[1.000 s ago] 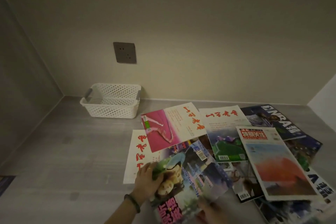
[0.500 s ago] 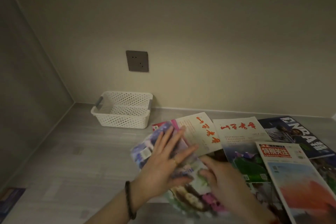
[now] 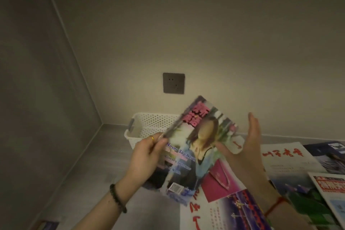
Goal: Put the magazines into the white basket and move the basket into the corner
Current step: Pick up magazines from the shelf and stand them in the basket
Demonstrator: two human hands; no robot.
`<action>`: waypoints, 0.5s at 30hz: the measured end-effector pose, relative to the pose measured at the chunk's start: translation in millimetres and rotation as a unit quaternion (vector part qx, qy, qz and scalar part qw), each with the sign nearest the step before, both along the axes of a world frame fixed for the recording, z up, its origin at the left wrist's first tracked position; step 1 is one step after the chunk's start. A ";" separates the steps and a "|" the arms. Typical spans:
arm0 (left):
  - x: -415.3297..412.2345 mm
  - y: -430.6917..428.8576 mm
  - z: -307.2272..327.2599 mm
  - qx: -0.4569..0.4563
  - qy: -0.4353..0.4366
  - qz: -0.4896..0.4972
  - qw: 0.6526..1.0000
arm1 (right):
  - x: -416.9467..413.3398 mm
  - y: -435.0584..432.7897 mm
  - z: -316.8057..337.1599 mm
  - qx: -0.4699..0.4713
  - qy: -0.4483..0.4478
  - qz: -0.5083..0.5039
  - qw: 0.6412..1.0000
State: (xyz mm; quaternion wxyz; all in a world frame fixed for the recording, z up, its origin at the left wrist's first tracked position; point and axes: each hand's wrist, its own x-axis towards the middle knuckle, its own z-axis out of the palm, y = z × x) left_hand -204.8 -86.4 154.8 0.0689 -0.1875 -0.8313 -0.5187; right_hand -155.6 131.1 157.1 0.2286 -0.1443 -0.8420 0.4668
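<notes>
A colourful magazine (image 3: 194, 147) with a woman on its cover hangs tilted in the air in front of the white perforated basket (image 3: 149, 125). My left hand (image 3: 147, 153) pinches its left edge. My right hand (image 3: 244, 147) is held flat with fingers apart at the magazine's right edge; the thumb seems to touch the cover. Several more magazines lie spread on the grey floor to the right: a pink one (image 3: 220, 179), a white one with red writing (image 3: 287, 157) and a dark blue one (image 3: 334, 151).
The basket stands against the back wall, a little right of the room's corner (image 3: 101, 123). A dark wall socket (image 3: 173, 83) is above it. A grey side wall runs along the left. A dark object (image 3: 48, 225) lies at the lower left.
The magazine has come up off the pile and turned cover-up toward the basket. My left hand now grips its edge instead of pressing flat on it. The view has tilted upward.
</notes>
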 end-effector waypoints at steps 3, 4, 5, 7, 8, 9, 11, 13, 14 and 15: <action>-35.0 -18.4 0.9 0.123 -0.053 0.016 0.991 | -30.6 -24.0 -23.4 -0.249 -0.046 0.170 0.952; -47.8 -21.3 2.2 0.151 -0.072 0.017 0.986 | -43.8 -32.0 -30.0 -0.278 -0.061 0.200 0.937; -61.6 -24.1 3.8 0.175 -0.090 0.016 0.980 | -59.2 -39.0 -33.9 -0.297 -0.066 0.208 0.930; -90.7 -30.5 7.5 0.217 -0.115 0.008 0.969 | -92.2 -49.3 -33.3 -0.305 -0.053 0.172 0.935; -106.8 -34.5 9.3 0.222 -0.118 0.011 0.968 | -110.0 -52.6 -30.1 -0.286 -0.050 0.146 0.946; -122.9 -38.5 10.9 0.215 -0.118 0.019 0.969 | -128.0 -55.4 -26.4 -0.262 -0.050 0.122 0.956; -155.4 -44.6 11.5 0.179 -0.110 0.044 0.977 | -162.3 -60.9 -18.1 -0.214 -0.056 0.099 0.970; -190.0 -48.8 5.5 0.121 -0.091 0.075 0.986 | -192.8 -65.5 -13.2 -0.155 -0.052 0.075 0.984; -207.3 -50.8 0.5 0.085 -0.086 0.089 0.989 | -207.6 -66.4 -13.3 -0.132 -0.051 0.061 0.988; -223.9 -52.6 -5.5 0.059 -0.088 0.098 0.990 | -221.7 -66.7 -15.1 -0.113 -0.059 0.046 0.991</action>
